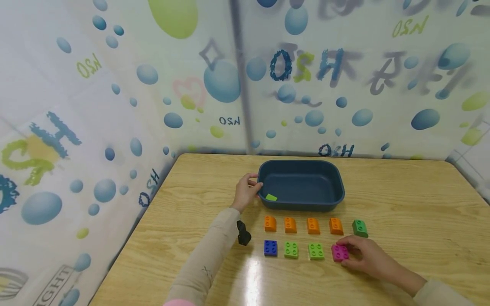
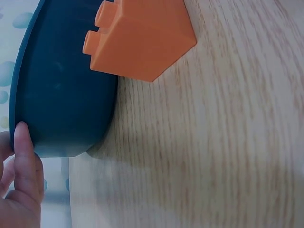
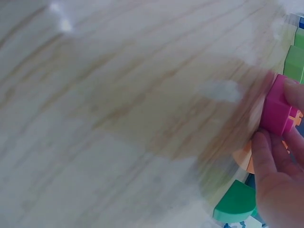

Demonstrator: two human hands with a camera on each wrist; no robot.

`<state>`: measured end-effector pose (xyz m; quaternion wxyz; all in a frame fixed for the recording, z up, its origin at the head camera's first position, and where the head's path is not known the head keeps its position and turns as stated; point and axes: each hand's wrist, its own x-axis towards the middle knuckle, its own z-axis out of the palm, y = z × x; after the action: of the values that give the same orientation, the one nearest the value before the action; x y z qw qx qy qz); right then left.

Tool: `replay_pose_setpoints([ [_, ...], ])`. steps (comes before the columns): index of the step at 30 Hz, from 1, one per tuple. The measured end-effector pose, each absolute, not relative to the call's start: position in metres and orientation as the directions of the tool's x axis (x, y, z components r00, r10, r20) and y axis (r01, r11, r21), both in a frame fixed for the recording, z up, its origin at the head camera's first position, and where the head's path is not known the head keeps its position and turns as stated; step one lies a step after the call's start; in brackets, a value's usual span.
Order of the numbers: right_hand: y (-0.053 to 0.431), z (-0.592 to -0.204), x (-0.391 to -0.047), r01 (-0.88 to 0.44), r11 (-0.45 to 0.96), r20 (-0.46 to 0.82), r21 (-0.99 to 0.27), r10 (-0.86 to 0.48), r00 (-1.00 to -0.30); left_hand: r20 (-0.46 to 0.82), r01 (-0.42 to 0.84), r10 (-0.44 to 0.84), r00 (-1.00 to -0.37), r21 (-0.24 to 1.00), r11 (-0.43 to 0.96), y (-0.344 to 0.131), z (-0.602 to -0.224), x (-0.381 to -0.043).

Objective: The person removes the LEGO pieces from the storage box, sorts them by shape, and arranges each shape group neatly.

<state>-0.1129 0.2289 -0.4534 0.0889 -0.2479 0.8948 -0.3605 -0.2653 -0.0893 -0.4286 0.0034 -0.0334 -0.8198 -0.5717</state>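
My left hand pinches the left rim of a dark blue rectangular bin, with the thumb on one side of its wall. In the left wrist view, the fingers lie against that wall. At the right end of the front row, my right hand pinches a magenta building block between thumb and fingers. The right wrist view shows the same magenta block low at the tabletop. Left of it are two lime green blocks and a blue block.
Behind that row stand several orange curved blocks and a green block. A lime green piece shows inside the bin's near left corner. A black object is by the left wrist. Patterned sheeting rises behind the wooden table.
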Motion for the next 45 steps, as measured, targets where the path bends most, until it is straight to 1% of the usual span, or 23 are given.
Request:
replay_pose_setpoints([
  [7,0.228,-0.453,-0.112,-0.386,0.631,0.022,-0.673,-0.504,-0.863,0.038,0.055,0.055,-0.998,0.938,0.342,-0.09,-0.428,-0.266],
  [14,0.228,-0.449,-0.11,-0.402,0.63,0.051,-0.665,-0.498,-0.865,0.048,0.066,0.061,-0.997,0.939,0.338,-0.09,-0.427,-0.265],
  [20,0.228,-0.434,-0.111,-0.332,0.607,0.01,-0.722,-0.47,-0.882,0.044,0.062,0.062,-0.997,0.938,0.34,-0.09,-0.426,-0.264],
  [23,0.227,-0.426,-0.116,-0.368,0.562,0.072,-0.741,-0.478,-0.875,0.043,0.062,0.061,-0.997,0.938,0.342,-0.09,-0.426,-0.264],
  [27,0.223,-0.417,-0.124,-0.452,0.52,0.188,-0.725,-0.481,-0.856,0.04,0.058,0.061,-0.997,0.94,0.337,-0.09,-0.427,-0.265],
  [30,0.218,-0.409,-0.132,-0.473,0.511,0.233,-0.718,-0.464,-0.854,0.037,0.055,0.061,-0.997,0.941,0.333,-0.09,-0.428,-0.266],
  [38,0.202,-0.387,-0.156,-0.534,0.535,0.304,-0.654,-0.461,-0.834,0.038,0.055,0.06,-0.997,0.943,0.327,-0.09,-0.43,-0.267],
  [45,0.186,-0.377,-0.181,-0.561,0.554,0.297,-0.615,-0.497,-0.815,0.034,0.052,0.059,-0.998,0.943,0.329,-0.091,-0.431,-0.268],
])
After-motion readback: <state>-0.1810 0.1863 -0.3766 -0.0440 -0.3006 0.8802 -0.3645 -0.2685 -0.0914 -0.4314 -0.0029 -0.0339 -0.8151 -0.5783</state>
